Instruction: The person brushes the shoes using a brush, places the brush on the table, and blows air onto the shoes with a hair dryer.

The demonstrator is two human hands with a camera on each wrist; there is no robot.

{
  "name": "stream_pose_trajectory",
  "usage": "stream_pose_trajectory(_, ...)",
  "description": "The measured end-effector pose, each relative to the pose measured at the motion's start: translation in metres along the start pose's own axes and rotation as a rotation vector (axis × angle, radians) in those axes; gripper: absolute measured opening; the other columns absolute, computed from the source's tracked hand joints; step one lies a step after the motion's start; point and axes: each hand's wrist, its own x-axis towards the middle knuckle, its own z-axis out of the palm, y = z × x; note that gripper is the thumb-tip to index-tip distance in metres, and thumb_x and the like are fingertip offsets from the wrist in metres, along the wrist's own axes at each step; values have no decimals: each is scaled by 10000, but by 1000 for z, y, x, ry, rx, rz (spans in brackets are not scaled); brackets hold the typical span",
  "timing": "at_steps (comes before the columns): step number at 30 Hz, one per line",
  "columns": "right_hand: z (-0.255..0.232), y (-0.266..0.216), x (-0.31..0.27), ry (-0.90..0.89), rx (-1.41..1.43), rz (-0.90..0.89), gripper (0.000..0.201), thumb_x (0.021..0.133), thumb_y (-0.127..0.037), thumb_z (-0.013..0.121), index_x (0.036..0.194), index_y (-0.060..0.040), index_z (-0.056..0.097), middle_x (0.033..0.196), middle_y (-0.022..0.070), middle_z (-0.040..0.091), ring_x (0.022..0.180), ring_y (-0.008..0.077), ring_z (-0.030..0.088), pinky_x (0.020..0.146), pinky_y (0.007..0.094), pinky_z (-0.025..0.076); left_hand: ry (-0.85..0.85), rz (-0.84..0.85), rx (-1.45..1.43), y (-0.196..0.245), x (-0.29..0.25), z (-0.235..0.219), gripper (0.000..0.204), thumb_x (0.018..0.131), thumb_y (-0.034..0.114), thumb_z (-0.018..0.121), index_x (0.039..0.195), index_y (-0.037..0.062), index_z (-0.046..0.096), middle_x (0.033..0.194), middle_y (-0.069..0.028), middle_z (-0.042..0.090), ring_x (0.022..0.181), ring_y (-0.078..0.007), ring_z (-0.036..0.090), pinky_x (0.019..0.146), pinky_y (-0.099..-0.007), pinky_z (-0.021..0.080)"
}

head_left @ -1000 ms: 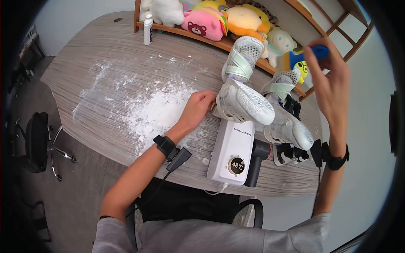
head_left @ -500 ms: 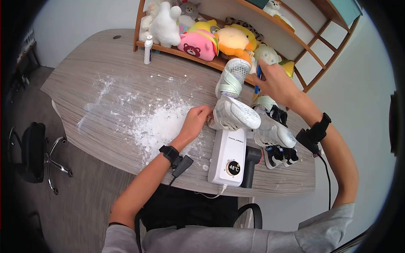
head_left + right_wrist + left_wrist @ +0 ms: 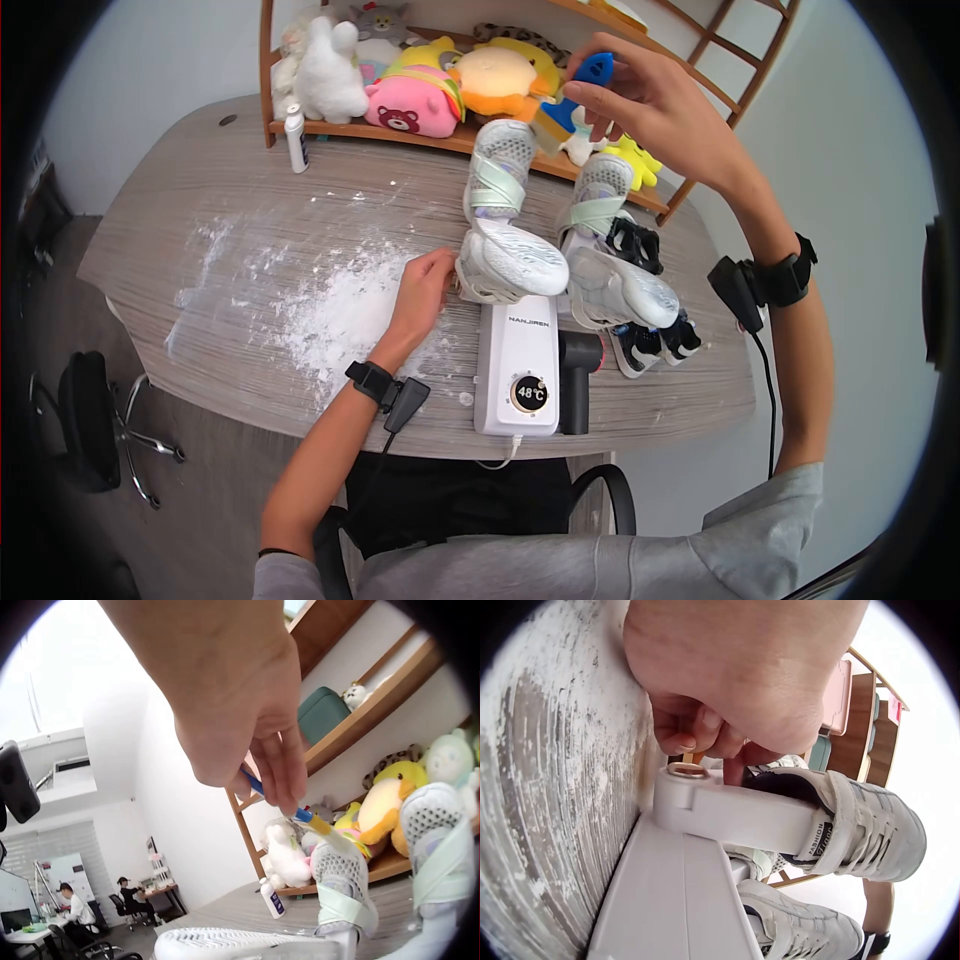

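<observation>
In the head view my right hand (image 3: 650, 100) grips a flat brush (image 3: 592, 72) by its blue handle. Its pale bristles (image 3: 552, 128) are beside the toe of a white sneaker with a mint strap (image 3: 497, 172). A second strapped sneaker (image 3: 600, 190) stands to its right. Two more white sneakers, one sole-up (image 3: 520, 258) and one behind it (image 3: 620, 288), sit on the white shoe dryer (image 3: 515, 360), which reads 48°C. My left hand (image 3: 420, 295) has its fingers curled at the dryer's arm joint (image 3: 688, 771); part of their hold is hidden.
White powder (image 3: 340, 310) lies spread over the table's left half. A white bottle (image 3: 296, 140) stands by the shelf of plush toys (image 3: 415, 100). A black massage-gun-shaped device (image 3: 575, 380) and small black-and-white shoes (image 3: 655, 345) are right of the dryer. An office chair (image 3: 90, 420) stands left.
My right hand first came down toward the strapped sneakers with the brush, then rose a little, the brush now beside the left one's toe. The left hand stays at the dryer. The head view has shifted.
</observation>
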Motion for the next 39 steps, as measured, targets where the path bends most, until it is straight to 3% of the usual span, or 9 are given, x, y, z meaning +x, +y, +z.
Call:
stream_pose_trajectory(5,-11,29,-10,140,219,-30,292,974,-329,592,1109,-71,605,794,46,662,692,103,659,598,228,500,4,1,19,-4,3,-1,283,1005,228,447,791,94,574,597,84,367,520,-28,292,468,-228,271)
stream_pose_trajectory(7,-4,25,-14,167,269,-35,283,956,-307,612,1056,-43,634,845,43,675,684,99,633,590,251,487,4,11,29,-2,2,0,286,1009,231,440,793,96,570,599,84,364,524,-28,292,469,-228,270)
stream_pose_trajectory(10,23,20,-18,-68,423,24,236,972,-259,609,1096,-59,612,809,41,664,649,84,615,557,221,465,-1,10,36,-2,0,1,292,1016,238,431,804,93,570,598,82,361,525,-31,293,470,-230,271)
stream_pose_trajectory(14,35,25,-17,-164,406,151,218,978,-254,596,1067,-55,613,820,30,669,639,76,585,563,234,470,22,7,12,-6,3,0,299,1022,247,428,843,72,592,588,75,364,508,-38,296,467,-230,276)
stream_pose_trajectory(21,37,39,-10,-252,392,152,241,983,-269,590,1083,-51,608,809,24,656,648,78,592,571,229,470,1,37,15,-5,3,0,300,1020,246,431,852,68,604,574,66,370,497,-40,305,461,-230,278)
stream_pose_trajectory(23,38,39,-6,-128,413,131,259,991,-287,578,1095,-52,610,817,22,658,655,79,597,574,228,473,-18,32,30,-3,2,0,290,1012,232,433,834,72,597,575,63,375,499,-41,310,458,-230,279)
stream_pose_trajectory(26,44,27,-4,-103,466,101,272,993,-293,574,1103,-47,610,818,24,659,645,81,595,578,233,479,-20,19,12,-2,1,0,275,999,222,441,815,75,585,578,63,378,503,-41,314,456,-229,279)
stream_pose_trajectory(33,37,29,-6,-228,287,244,270,972,-270,605,1096,-31,611,815,36,660,642,93,613,563,248,487,-12,-20,-4,2,1,1,261,981,233,461,782,97,562,604,72,389,519,-34,317,456,-222,272)
stream_pose_trajectory(39,34,25,-2,-59,192,98,259,968,-260,610,1092,-32,605,808,43,656,631,104,602,576,260,478,-17,-40,-16,2,0,0,260,976,235,464,763,111,549,618,75,394,531,-29,316,460,-221,270)
